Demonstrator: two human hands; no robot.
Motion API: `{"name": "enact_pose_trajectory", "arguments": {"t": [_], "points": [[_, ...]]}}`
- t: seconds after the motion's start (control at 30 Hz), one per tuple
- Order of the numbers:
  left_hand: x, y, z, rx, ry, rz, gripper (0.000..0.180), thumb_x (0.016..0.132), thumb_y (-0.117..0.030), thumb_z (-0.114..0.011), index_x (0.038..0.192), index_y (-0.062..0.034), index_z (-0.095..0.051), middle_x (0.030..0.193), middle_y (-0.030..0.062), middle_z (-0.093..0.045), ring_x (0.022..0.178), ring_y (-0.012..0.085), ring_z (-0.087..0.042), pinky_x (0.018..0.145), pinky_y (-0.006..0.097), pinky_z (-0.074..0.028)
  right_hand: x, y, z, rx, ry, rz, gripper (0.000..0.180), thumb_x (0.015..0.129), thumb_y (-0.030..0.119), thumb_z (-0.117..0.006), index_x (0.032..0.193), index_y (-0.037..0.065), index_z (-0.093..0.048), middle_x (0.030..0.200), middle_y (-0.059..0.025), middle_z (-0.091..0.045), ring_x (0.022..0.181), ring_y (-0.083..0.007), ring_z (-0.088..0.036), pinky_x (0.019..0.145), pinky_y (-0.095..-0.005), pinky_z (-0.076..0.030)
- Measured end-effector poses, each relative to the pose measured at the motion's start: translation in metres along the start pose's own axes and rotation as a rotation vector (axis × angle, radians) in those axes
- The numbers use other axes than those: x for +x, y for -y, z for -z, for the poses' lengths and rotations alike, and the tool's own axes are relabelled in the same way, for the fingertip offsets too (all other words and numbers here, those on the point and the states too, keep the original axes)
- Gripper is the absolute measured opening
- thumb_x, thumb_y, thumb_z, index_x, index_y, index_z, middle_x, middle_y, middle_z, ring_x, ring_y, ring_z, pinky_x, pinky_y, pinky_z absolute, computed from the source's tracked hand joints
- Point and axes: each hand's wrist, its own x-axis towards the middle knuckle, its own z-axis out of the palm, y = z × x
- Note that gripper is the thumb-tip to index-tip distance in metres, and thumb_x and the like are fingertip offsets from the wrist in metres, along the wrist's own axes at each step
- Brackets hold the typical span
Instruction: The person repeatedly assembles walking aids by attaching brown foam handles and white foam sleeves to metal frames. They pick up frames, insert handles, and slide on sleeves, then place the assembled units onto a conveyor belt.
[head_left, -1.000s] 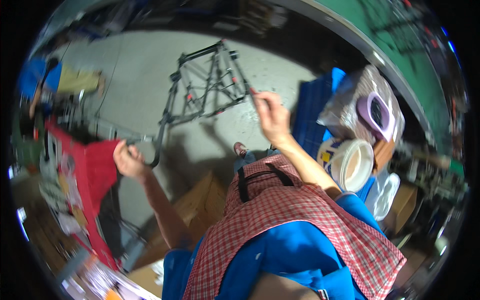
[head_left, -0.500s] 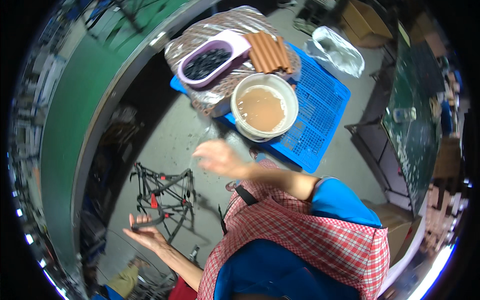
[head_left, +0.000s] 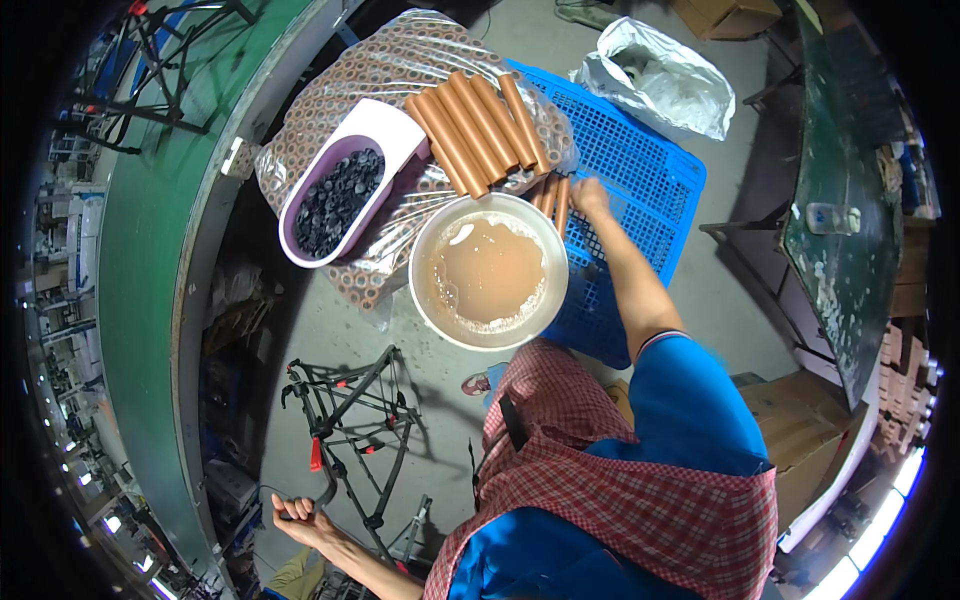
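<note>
My left hand (head_left: 299,514), low on the left, is curled round the end of a black curved bar. That bar joins a black tubular frame (head_left: 352,428) with red fittings, which stands over the floor. My right hand (head_left: 590,197) is closed beside a few brown tubes (head_left: 549,196) at the right of a white bucket (head_left: 418,284); its fingertips are partly hidden, so what they hold is unclear. Foamy, light brown liquid (head_left: 492,268) is in the bucket. Further brown tubes (head_left: 478,130) lie in a row on a plastic-wrapped bundle (head_left: 330,105).
A purple-and-white scoop-shaped tub (head_left: 300,240) of small black pieces rests on the bundle. Under it is a blue plastic crate (head_left: 660,160). A white bag (head_left: 700,95) stands behind. Green worktops (head_left: 150,260) run along the left, and a green table (head_left: 850,290) stands on the right.
My right hand has moved from over the floor to the right, beside the bucket and tubes. My left hand's fingers, looser before, have curled round the bar. The view has shifted.
</note>
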Motion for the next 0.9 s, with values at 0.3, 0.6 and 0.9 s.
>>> {"name": "enact_pose_trajectory", "arguments": {"t": [0.3,0.6,0.9], "points": [[0.005,-0.001,0.005,0.178,-0.192,-0.092,0.034,0.092,-0.024,-0.039,0.1,0.0014,-0.06,0.053,-0.0046,-0.024,0.041,0.0075,-0.022,0.038,0.025,-0.024,-0.005,-0.001,-0.083,0.077,-0.003,-0.241,0.086,0.064,0.053,-0.08,0.125,0.003,-0.044,0.128,-0.0168,-0.051,0.121,-0.0328,-0.051,0.096,-0.0444,-0.047],[0.005,0.008,-0.013,0.224,-0.164,-0.155,0.027,0.091,-0.026,-0.035,0.068,-0.0124,-0.043,0.05,-0.0072,-0.021,0.037,0.0041,-0.017,0.033,0.023,-0.016,-0.027,-0.045,-0.014,0.909,-0.308,0.022,0.055,0.074,0.021,-0.079,0.115,0.004,-0.047,0.102,-0.0112,-0.06,0.093,-0.0219,-0.06,0.083,-0.0383,-0.049],[-0.002,0.017,-0.016,0.139,-0.151,-0.162,0.036,0.093,-0.03,-0.035,0.082,-0.0055,-0.06,0.049,-0.0052,-0.027,0.038,0.0059,-0.02,0.034,0.023,-0.02,-0.213,0.066,0.072,0.842,0.103,0.76,0.049,0.077,0.01,-0.075,0.118,0.007,-0.047,0.116,-0.011,-0.053,0.107,-0.0228,-0.055,0.09,-0.0383,-0.049]]}}
